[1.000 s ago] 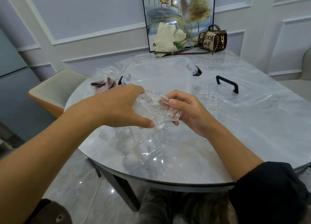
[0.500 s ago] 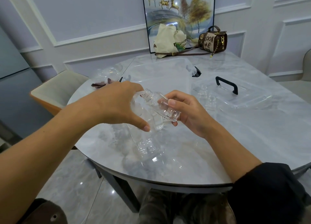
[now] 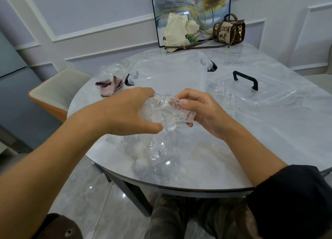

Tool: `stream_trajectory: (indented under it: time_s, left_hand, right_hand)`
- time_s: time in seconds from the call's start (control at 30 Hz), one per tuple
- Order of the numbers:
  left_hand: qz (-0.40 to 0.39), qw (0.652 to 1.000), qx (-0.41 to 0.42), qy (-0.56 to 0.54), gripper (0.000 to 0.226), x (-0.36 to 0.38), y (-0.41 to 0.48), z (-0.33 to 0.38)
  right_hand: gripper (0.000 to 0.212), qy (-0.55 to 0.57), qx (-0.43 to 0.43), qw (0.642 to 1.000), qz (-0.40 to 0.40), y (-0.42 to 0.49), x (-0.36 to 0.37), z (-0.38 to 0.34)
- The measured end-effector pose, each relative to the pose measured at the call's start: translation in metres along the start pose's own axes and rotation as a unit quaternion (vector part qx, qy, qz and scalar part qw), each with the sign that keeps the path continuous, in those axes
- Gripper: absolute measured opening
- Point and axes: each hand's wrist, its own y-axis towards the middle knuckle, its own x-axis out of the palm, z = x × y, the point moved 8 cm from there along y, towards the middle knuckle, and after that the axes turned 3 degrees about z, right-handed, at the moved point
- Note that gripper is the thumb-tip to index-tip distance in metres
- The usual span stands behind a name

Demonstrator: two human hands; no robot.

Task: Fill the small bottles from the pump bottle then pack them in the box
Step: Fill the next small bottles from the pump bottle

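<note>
My right grip [image 3: 203, 113] is closed around a small clear plastic bottle [image 3: 179, 111], thumb on top and fingers curled beneath. The bottle is tilted almost flat above the worktop, its open threaded neck pointing toward my left grip [image 3: 129, 113]. That grip sits palm-down over the top of the tall clear pump bottle [image 3: 159, 152], thumb stretched out along the front. Its fingers are hidden, so I cannot tell whether it grips or only presses. The pump bottle stands on the grey marble worktop [image 3: 269, 140], near its front edge. Beyond my hands sits the large clear plastic box [image 3: 170, 73] with black latches. To its right lies a clear lid with a black handle [image 3: 245, 79], and two more small clear bottles [image 3: 229, 98] stand just before it. A crumpled pinkish cloth [image 3: 109, 87] lies left of the box. At the far edge are a cream tote bag [image 3: 181, 32] and a brown handbag [image 3: 229, 30].
</note>
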Motion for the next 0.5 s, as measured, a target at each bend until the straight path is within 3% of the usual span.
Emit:
stream_trajectory:
  time_s: [0.33,0.5]
  left_hand:
    - [0.028,0.999,0.003,0.02,0.097,-0.012,-0.002,0.005]
    - [0.038,0.999,-0.002,0.01,0.092,-0.021,-0.005,0.011]
  right_hand:
    - [0.039,0.003,-0.002,1.0,-0.014,0.0,0.002,-0.001]
    - [0.041,0.005,-0.003,1.0,-0.014,0.0,0.001,0.0]
